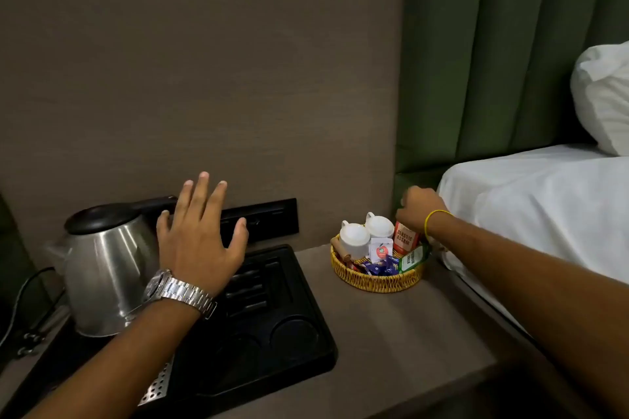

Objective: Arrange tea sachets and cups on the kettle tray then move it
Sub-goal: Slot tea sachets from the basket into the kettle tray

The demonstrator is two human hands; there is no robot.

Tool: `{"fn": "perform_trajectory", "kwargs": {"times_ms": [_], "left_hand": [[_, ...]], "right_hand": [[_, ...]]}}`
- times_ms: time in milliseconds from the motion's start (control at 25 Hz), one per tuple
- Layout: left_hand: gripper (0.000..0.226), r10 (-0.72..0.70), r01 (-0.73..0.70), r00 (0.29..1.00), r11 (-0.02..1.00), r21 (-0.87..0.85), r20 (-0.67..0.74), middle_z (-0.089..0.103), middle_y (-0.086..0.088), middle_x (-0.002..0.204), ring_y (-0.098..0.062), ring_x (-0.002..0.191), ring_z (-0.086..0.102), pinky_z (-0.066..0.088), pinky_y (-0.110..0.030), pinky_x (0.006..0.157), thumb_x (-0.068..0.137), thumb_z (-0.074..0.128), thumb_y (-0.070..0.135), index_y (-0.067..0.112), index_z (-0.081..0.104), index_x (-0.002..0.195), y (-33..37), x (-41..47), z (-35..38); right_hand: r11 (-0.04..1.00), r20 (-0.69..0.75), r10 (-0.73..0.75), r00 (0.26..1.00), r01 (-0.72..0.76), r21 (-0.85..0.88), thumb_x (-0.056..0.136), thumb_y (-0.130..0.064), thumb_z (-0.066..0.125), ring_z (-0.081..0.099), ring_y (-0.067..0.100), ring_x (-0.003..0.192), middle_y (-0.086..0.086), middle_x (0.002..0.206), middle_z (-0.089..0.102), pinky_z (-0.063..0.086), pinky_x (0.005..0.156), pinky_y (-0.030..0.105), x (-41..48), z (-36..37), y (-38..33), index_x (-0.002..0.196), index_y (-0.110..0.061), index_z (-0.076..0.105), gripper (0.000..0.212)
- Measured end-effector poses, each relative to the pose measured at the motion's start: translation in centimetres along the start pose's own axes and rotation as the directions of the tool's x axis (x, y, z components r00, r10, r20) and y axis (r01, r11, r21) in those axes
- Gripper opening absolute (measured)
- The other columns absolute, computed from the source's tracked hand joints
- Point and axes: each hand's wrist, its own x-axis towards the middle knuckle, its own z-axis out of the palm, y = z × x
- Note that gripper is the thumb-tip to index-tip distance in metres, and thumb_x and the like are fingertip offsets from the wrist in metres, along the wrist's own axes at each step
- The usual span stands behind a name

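Note:
A black kettle tray [306, 309] lies on the bedside counter, with a steel kettle [105, 275] standing at its left end. My left hand [200, 235] hovers open above the tray, fingers spread, holding nothing. To the right stands a woven basket [377, 279] holding two white cups [355, 238] turned upside down and several tea sachets [381, 250]. My right hand [420, 211] is at the basket's far right, fingers curled down onto a red "Classic Assam" sachet [405, 241]. Whether it grips that sachet is hidden by the hand.
The tray has slotted sachet compartments [252, 286] and two round cup recesses [294, 337]. A black socket panel [269, 218] is on the wall behind. A bed with white sheet [531, 211] and pillow [602, 95] borders the counter on the right. The kettle's cord [23, 289] trails left.

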Motion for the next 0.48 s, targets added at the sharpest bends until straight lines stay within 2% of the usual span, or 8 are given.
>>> {"fn": "perform_trajectory", "kwargs": {"times_ms": [80,160,320,480], "left_hand": [[0.068,0.002,-0.002,1.0,1.0,0.002,0.002,0.026,0.0,0.163,-0.022,0.151,0.022,0.032,-0.064,0.108,0.086,0.044,0.054,0.028,0.036,0.148,0.0,-1.0,0.0],[0.067,0.061,-0.061,0.998,0.997,0.055,0.008,0.026,0.001,0.163,-0.021,0.152,0.022,0.031,-0.063,0.109,0.086,0.045,0.053,0.027,0.038,0.147,-0.7,-2.4,0.6],[0.064,0.054,-0.054,0.998,0.997,0.05,0.014,0.028,0.002,0.163,-0.02,0.151,0.023,0.032,-0.063,0.11,0.085,0.047,0.051,0.027,0.041,0.144,-2.0,-2.9,0.2],[0.062,0.022,-0.022,1.0,0.999,0.037,0.004,0.03,0.0,0.162,-0.021,0.151,0.024,0.033,-0.06,0.111,0.085,0.049,0.05,0.025,0.043,0.143,-3.0,-2.9,-0.6]], "right_hand": [[0.996,0.036,0.092,0.995,-0.092,-0.01,0.086,-0.028,0.069,0.069,0.033,0.088,0.018,0.103,0.074,0.059,0.075,0.037,0.0,0.9,0.8,0.1,-0.005,0.071,0.026],[0.992,0.065,0.125,0.99,-0.125,-0.001,0.09,-0.031,0.069,0.072,0.033,0.093,0.017,0.103,0.076,0.062,0.083,0.042,0.1,2.5,1.3,0.107,-0.005,0.073,0.031],[0.989,0.052,0.143,0.988,-0.145,0.025,0.092,-0.031,0.069,0.07,0.027,0.078,0.011,0.084,0.072,0.063,0.078,0.041,0.8,4.6,1.4,0.102,-0.007,0.076,0.027],[0.983,0.061,0.181,0.982,-0.182,0.017,0.09,-0.029,0.072,0.071,0.03,0.08,0.015,0.087,0.075,0.064,0.079,0.045,0.9,4.7,1.3,0.1,-0.005,0.076,0.026]]}}
